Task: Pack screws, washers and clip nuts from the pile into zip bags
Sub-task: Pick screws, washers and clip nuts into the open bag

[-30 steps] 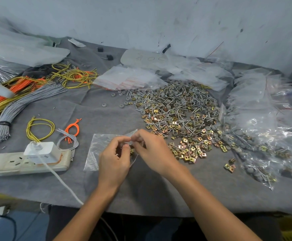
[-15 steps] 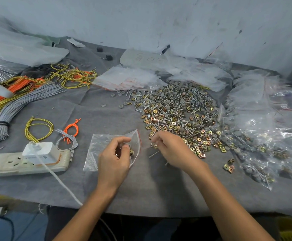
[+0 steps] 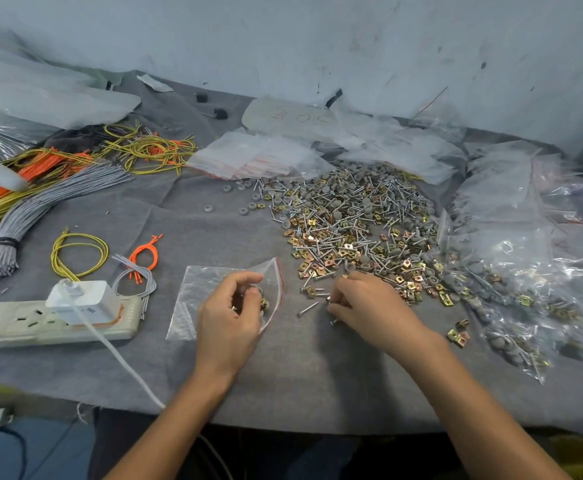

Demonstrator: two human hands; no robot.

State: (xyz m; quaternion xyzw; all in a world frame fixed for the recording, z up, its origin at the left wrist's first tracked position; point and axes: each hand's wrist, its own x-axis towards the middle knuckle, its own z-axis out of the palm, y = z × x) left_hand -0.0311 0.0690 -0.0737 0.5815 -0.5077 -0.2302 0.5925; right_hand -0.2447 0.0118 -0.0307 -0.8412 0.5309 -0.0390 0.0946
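At the bag's mouth, the left hand [image 3: 229,306] grips the zip bag [image 3: 196,292] by its open lip, fingers curled round the film, a few parts already lodged inside by the fingertips. At 3 o'clock from it the right hand [image 3: 369,304] is bunched fingertips-down on loose screws at the near fringe of the pile [image 3: 352,220] — whether it has closed on one I cannot tell.

The step looks like fetching screws. It would go best with the shanks pinched side by side and fed head-first, so the points do not snag the film. The lip should stay lifted off the grey cloth [image 3: 318,375]. One stray screw [image 3: 307,309] lies between the hands — the shortest reach. Stray clip nuts [image 3: 458,336] sit at 4 o'clock of the right hand, near the filled bags [image 3: 525,271].
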